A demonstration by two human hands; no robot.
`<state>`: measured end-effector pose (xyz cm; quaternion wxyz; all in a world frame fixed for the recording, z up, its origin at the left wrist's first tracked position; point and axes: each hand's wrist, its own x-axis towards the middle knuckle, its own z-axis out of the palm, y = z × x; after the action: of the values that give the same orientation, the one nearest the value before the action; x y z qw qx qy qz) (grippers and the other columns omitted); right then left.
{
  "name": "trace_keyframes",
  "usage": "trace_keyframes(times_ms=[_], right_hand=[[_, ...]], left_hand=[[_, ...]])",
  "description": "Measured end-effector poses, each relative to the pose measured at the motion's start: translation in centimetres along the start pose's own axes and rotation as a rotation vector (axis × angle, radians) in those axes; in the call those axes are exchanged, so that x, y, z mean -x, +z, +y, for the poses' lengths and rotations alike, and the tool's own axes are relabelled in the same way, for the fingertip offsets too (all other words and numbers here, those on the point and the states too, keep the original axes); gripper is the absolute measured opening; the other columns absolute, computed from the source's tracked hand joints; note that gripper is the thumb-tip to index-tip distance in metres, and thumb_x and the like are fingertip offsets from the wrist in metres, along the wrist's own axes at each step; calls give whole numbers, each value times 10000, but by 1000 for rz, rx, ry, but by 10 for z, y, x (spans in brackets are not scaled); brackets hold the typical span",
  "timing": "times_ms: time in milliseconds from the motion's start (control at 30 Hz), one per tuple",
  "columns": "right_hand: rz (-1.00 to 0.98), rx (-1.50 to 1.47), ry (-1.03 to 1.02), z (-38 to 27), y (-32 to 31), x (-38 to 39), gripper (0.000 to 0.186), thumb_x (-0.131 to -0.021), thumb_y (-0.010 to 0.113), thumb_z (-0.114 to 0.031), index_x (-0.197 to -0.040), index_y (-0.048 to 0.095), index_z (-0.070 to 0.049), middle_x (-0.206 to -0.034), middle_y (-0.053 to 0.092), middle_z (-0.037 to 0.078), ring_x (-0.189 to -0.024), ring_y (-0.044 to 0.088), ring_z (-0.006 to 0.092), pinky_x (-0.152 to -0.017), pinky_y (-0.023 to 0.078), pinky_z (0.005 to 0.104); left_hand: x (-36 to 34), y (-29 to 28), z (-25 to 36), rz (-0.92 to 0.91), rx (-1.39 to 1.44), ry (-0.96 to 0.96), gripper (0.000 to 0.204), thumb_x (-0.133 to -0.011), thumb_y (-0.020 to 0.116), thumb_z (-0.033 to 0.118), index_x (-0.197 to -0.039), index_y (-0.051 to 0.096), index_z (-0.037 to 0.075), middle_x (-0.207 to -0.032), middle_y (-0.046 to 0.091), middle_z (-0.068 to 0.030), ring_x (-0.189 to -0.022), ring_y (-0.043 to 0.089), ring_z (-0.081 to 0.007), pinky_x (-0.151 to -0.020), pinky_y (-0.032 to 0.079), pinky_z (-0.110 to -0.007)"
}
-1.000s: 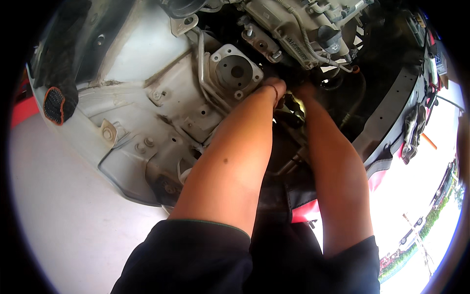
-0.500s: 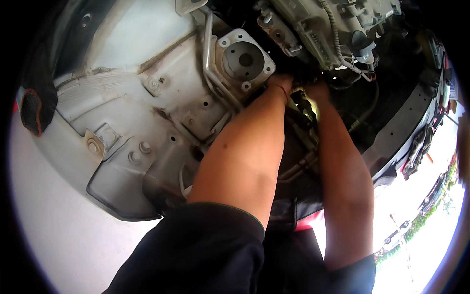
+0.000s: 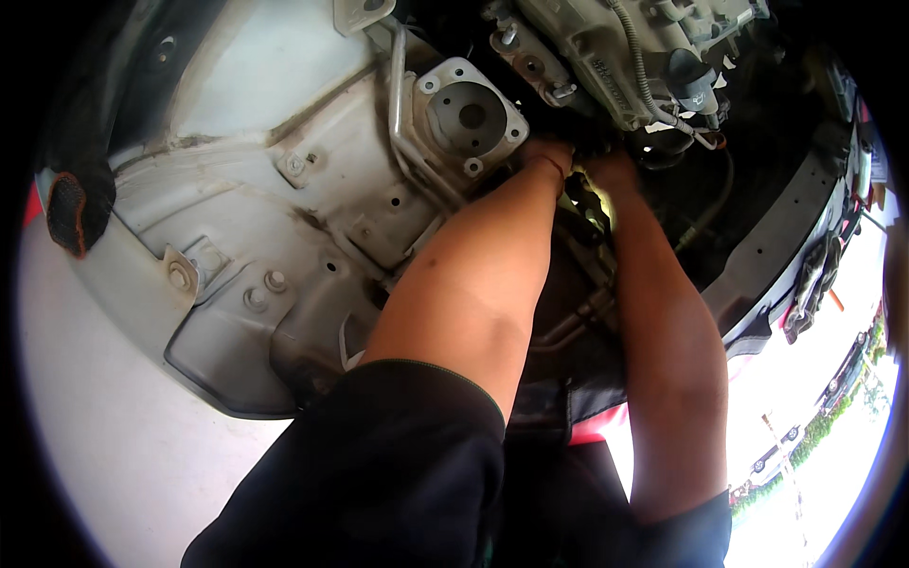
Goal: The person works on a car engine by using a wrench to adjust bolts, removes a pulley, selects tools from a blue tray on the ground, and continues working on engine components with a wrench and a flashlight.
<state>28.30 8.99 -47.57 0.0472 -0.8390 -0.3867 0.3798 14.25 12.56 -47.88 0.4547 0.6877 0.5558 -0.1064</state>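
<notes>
Both forearms reach into a car's engine bay. My left hand (image 3: 551, 153) is in shadow just below a pale mounting plate with a round dark centre (image 3: 437, 99), near a bent metal pipe (image 3: 400, 114). My right hand (image 3: 611, 172) is a little to its right, under the engine housing (image 3: 601, 80), beside a small yellow glow (image 3: 597, 194). The fingertips of both hands are hidden among dark parts, so what they touch or hold cannot be made out.
Painted body panels with bolts (image 3: 275, 280) fill the left. A black fabric item with orange trim (image 3: 76, 222) hangs at the far left. A hose (image 3: 724, 194) runs down the right of the bay, inside the curved front edge (image 3: 757, 251). Parked cars (image 3: 791, 435) show outside.
The view has shifted slightly, carrying the bay and my arms up and rightward in the picture since a second ago. Both hands remain in the same recess under the engine.
</notes>
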Motion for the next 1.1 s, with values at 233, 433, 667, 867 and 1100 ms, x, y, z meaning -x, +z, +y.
trace_keyframes(times_ms=[233,433,667,867,1100], right_hand=[[-27,96,-52,-46,-12,35,857,-676,774,-448,-1381,434,-101,-1353,553,161,-1218,558,331,-1006,474,394],[26,301,-352,28,-1,-14,888,-733,737,-468,-1463,364,-125,-1494,413,115,-1335,446,284,-1088,390,365],[-25,128,-154,-23,-14,28,927,-735,749,-455,-1482,322,-109,-1514,384,107,-1376,395,264,-1120,349,350],[-152,216,-152,-17,-24,19,1056,-641,816,-483,-1468,307,-66,-1481,425,126,-1339,450,264,-1089,394,346],[-106,150,17,-20,-30,32,1031,-666,808,-468,-1474,312,-62,-1502,393,121,-1367,414,245,-1098,384,338]], left_hand=[[-40,70,-37,473,433,-34,190,-877,608,214,-969,694,70,-1002,696,-110,-937,670,-238,-806,524,-346],[-82,126,-43,153,1268,1,106,-890,588,147,-946,619,62,-884,656,-87,-756,628,-198,-617,485,-322],[-126,180,-111,560,933,521,99,-933,564,160,-959,611,78,-835,634,-69,-703,590,-191,-589,459,-319],[-122,184,-88,569,1041,611,126,-944,555,181,-1007,624,96,-860,648,-62,-716,602,-196,-617,473,-322],[-33,88,-42,404,-62,302,130,-883,606,170,-973,671,101,-920,684,-105,-821,648,-254,-724,518,-378]])
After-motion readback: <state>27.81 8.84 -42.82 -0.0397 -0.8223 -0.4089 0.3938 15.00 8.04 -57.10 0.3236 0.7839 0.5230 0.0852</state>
